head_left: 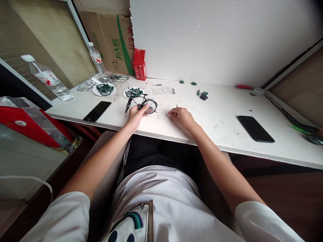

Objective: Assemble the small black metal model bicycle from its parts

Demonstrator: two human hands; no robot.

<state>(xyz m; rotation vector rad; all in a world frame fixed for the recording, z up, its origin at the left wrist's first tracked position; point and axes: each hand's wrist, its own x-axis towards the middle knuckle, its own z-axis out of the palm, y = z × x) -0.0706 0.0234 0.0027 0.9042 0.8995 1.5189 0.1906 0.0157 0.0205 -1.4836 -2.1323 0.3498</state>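
A small black model bicycle point(150, 106) is held upright just above the white table point(222, 127), its rear wheel to the right. My left hand point(136, 117) grips it low near the pedals, thumb against the rear wheel. To the right of it, my right hand point(182, 117) rests near the tabletop with fingers curled and tips pinched together. Whatever may lie between those fingertips is too small to name. Behind the bicycle are two white plates of green model parts, the nearer plate point(124, 93) partly hidden by it.
Phones lie left point(97, 111) and right point(255, 129). Water bottles point(50, 79) stand at the left, with a red box point(140, 65) and a cardboard carton point(116, 47) behind. Green pieces point(205, 94), a small screwdriver point(156, 85) and tiny bits are scattered toward the back.
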